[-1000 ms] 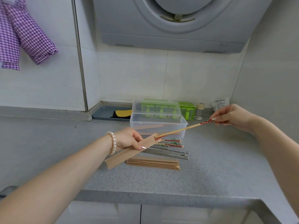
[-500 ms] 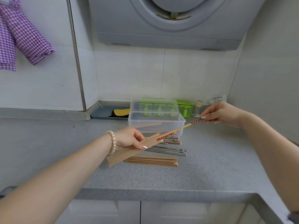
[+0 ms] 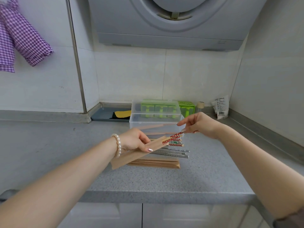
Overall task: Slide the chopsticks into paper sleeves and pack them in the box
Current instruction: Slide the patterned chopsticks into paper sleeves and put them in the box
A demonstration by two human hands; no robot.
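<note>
Head-height view, forward and down, near countertop (image 3: 189, 178)

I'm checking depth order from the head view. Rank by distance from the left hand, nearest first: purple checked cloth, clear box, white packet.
1. Clear box, just behind and right of the left hand.
2. White packet, far right by the wall.
3. Purple checked cloth, hanging upper left.

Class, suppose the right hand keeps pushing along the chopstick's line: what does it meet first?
The right hand would likely meet the open mouth of the paper sleeve that the left hand holds.
</note>
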